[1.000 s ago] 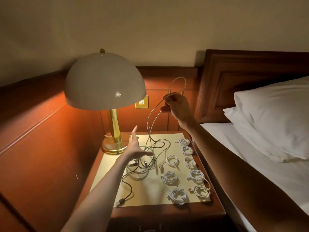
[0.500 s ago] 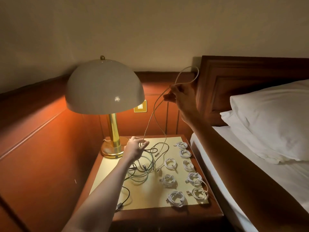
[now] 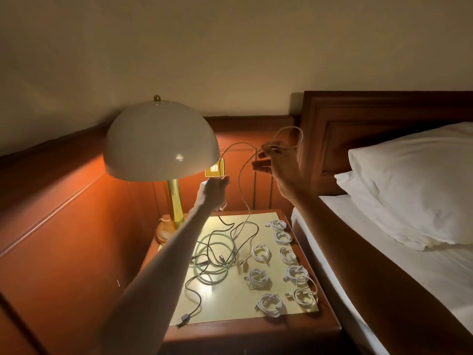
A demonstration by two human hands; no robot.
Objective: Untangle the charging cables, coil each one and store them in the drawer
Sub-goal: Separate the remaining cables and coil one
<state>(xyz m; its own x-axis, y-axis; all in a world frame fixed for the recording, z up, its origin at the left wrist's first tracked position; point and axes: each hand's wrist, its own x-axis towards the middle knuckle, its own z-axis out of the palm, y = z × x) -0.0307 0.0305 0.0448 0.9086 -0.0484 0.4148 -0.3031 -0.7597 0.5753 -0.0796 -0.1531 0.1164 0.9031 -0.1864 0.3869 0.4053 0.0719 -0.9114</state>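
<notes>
One cable (image 3: 239, 183) held up above the nightstand (image 3: 256, 331).
In the centre of the frame the right hand (image 3: 279, 165) pinches a loop of it and the left hand (image 3: 213, 193) grips it lower; below lie a loose tangle (image 3: 217, 254) and eight white coils (image 3: 261, 253).

The wooden nightstand (image 3: 256, 336) has a pale yellow top panel (image 3: 225, 313). A brass lamp base (image 3: 165, 230) stands at its rear left corner. A tangle of loose cables (image 3: 217, 257) lies left of centre, with one dark lead ending in a plug (image 3: 184, 319) near the front edge. Eight coiled white cables (image 3: 258, 278) lie apart in two columns on the right half.
</notes>
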